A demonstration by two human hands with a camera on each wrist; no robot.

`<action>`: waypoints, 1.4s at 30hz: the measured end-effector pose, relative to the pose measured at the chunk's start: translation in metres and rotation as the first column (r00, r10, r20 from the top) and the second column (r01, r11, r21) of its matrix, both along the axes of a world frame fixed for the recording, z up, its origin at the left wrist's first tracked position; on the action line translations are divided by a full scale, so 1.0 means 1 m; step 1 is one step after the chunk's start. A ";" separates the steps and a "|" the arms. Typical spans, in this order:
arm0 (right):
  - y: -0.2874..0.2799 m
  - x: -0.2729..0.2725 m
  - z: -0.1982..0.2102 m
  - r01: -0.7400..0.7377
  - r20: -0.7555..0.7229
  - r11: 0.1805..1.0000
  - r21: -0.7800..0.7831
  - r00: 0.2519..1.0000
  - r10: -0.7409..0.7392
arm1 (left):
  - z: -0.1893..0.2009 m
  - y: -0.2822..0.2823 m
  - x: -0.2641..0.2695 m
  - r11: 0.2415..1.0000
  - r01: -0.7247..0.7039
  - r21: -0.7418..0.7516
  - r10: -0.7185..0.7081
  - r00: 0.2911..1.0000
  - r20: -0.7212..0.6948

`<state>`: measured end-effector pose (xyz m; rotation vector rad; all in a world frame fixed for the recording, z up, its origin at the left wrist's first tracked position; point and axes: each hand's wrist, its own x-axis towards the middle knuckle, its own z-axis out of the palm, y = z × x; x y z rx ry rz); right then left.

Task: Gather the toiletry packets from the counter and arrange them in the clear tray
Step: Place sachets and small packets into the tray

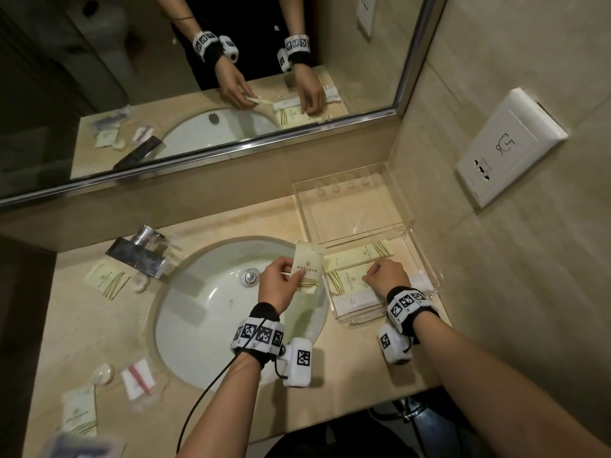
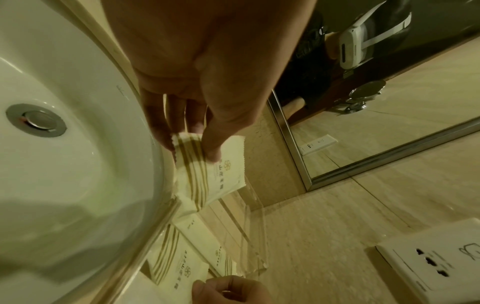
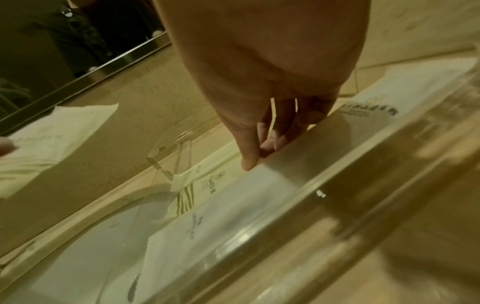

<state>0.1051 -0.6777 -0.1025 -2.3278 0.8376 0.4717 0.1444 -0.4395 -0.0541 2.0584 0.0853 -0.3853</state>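
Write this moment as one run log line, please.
left hand: pinches cream packet above sink | right hand: pinches packet edge inside clear tray | counter: more packets remain

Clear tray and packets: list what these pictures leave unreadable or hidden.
- Packet print: too small in the head view, blurred in the right wrist view.
- Packet under the right hand: its middle is covered by the fingers.
- Blurred object at the counter's near-left corner: cut by the head view's bottom edge.
- Left hand packet: back face unseen.
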 end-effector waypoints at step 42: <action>0.001 0.001 0.008 0.131 -0.043 0.984 0.123 0.991 -0.126 | -0.036 -0.045 -0.006 0.687 0.617 0.384 -0.660 0.751 -0.025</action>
